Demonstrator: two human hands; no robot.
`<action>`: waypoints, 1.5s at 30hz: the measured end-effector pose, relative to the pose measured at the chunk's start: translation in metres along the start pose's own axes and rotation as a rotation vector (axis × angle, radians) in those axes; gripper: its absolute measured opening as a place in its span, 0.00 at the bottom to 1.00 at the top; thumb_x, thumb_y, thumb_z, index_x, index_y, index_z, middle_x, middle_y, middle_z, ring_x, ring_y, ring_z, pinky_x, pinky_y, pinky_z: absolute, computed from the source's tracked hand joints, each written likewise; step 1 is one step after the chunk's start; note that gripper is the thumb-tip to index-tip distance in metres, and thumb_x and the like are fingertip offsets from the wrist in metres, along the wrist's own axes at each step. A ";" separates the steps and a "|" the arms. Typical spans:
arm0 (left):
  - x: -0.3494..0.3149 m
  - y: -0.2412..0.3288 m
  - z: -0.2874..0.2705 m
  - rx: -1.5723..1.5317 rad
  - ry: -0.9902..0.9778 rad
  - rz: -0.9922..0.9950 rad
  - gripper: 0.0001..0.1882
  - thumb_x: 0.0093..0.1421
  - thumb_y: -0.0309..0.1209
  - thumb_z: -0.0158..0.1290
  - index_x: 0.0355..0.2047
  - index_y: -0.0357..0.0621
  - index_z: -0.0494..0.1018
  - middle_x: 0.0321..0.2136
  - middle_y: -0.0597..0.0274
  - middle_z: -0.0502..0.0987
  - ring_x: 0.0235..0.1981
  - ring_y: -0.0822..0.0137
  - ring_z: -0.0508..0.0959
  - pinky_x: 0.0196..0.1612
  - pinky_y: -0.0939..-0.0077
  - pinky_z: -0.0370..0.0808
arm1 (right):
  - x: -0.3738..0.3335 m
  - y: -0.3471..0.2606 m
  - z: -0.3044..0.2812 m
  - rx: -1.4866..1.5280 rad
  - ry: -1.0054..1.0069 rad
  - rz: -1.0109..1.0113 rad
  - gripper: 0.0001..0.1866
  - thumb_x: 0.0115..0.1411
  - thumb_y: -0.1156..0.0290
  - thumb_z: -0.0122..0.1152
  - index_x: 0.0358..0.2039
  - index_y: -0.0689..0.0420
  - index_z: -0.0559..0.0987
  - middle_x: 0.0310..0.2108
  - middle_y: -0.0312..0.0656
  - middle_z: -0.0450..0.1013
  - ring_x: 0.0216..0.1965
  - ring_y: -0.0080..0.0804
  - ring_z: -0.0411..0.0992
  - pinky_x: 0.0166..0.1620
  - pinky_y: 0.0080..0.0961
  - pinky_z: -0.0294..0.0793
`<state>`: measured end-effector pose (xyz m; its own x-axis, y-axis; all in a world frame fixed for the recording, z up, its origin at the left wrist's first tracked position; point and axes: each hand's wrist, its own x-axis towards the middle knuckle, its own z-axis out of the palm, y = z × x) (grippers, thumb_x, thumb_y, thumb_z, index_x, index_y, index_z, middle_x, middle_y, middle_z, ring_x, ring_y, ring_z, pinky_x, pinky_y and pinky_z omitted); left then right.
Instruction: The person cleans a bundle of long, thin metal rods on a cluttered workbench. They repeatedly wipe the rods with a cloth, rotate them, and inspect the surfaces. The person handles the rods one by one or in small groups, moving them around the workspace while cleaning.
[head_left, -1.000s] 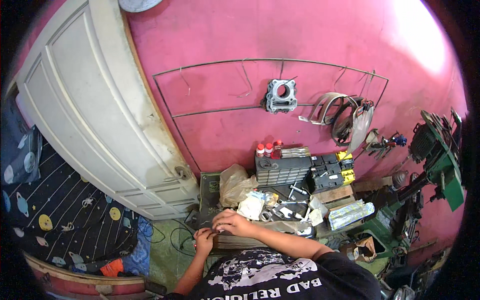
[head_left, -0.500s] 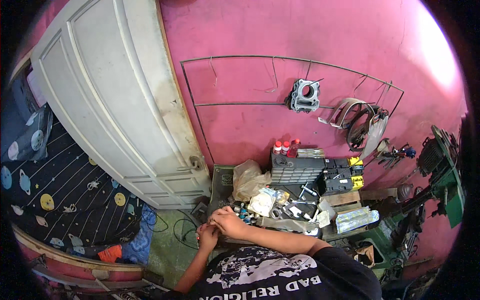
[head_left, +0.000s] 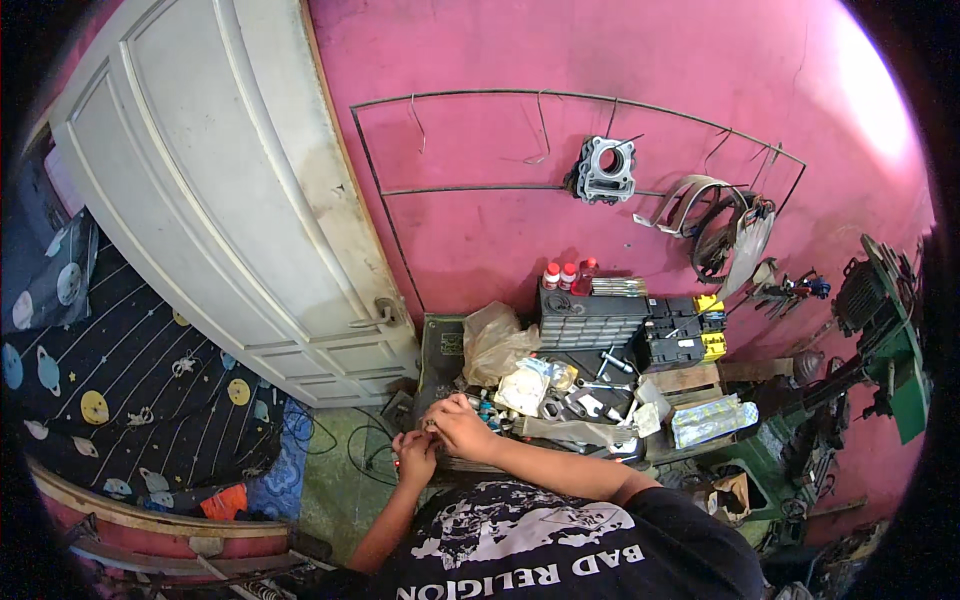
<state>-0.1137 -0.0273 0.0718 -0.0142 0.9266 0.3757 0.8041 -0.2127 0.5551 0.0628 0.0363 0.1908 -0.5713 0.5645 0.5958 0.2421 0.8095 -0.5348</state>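
Here, a tiny part [head_left: 428,424], too small to tell what it is, is pinched between the left hand [head_left: 413,455] and the right hand [head_left: 462,428], both grips closed narrow on it, just in front of the crowded table [head_left: 440,345]. Past the hands, a crumpled plastic bag [head_left: 495,340], grey drawer boxes [head_left: 592,318] and red bottles [head_left: 565,275] are seen. If the fingers slip, the part could be dropped and lost among the mess or the green floor [head_left: 335,480] cables.

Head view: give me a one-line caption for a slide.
Both hands, left hand and right hand, meet over a small part beside a cluttered parts pile against a pink wall.
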 end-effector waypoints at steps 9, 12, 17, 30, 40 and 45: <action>0.012 -0.001 0.002 0.013 0.090 -0.020 0.07 0.54 0.27 0.57 0.34 0.45 0.79 0.32 0.61 0.79 0.45 0.57 0.75 0.58 0.51 0.57 | 0.021 -0.007 -0.007 -0.016 -0.037 -0.057 0.08 0.57 0.74 0.58 0.38 0.56 0.74 0.40 0.42 0.74 0.46 0.40 0.69 0.50 0.38 0.62; 0.025 -0.002 0.008 -0.051 0.116 -0.028 0.08 0.55 0.29 0.56 0.37 0.46 0.77 0.35 0.61 0.79 0.47 0.57 0.74 0.57 0.52 0.58 | 0.031 -0.005 -0.001 0.000 -0.052 -0.045 0.09 0.56 0.75 0.58 0.38 0.56 0.74 0.39 0.41 0.74 0.46 0.40 0.69 0.50 0.38 0.62; 0.028 -0.017 0.018 -0.071 0.029 -0.115 0.10 0.56 0.32 0.55 0.39 0.47 0.76 0.38 0.62 0.78 0.50 0.57 0.72 0.55 0.52 0.58 | 0.038 0.009 0.022 0.010 -0.037 0.026 0.09 0.53 0.76 0.58 0.36 0.56 0.74 0.39 0.41 0.74 0.45 0.41 0.69 0.50 0.37 0.62; 0.041 -0.021 0.013 0.044 0.027 -0.078 0.05 0.56 0.28 0.56 0.33 0.45 0.78 0.33 0.57 0.78 0.42 0.56 0.76 0.52 0.52 0.62 | 0.042 0.032 0.015 -0.035 -0.076 0.295 0.15 0.64 0.64 0.55 0.49 0.57 0.72 0.45 0.48 0.72 0.49 0.48 0.68 0.51 0.43 0.62; 0.086 0.063 -0.013 -1.035 0.049 -0.511 0.07 0.66 0.25 0.50 0.36 0.35 0.77 0.36 0.60 0.82 0.37 0.73 0.76 0.46 0.76 0.70 | -0.084 0.069 -0.015 -0.079 -0.437 0.541 0.17 0.63 0.60 0.58 0.49 0.54 0.77 0.41 0.44 0.78 0.46 0.46 0.73 0.50 0.41 0.67; 0.077 0.083 0.016 -1.195 -0.081 -0.768 0.07 0.67 0.36 0.53 0.39 0.51 0.78 0.41 0.71 0.80 0.41 0.76 0.72 0.46 0.73 0.62 | -0.145 0.061 -0.065 0.186 -0.023 0.712 0.09 0.63 0.67 0.60 0.34 0.58 0.83 0.32 0.41 0.81 0.35 0.36 0.77 0.42 0.32 0.74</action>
<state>-0.0388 0.0319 0.1348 -0.1439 0.9362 -0.3208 -0.3657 0.2509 0.8963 0.2108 0.0142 0.1111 -0.3425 0.9380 0.0545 0.4249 0.2063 -0.8814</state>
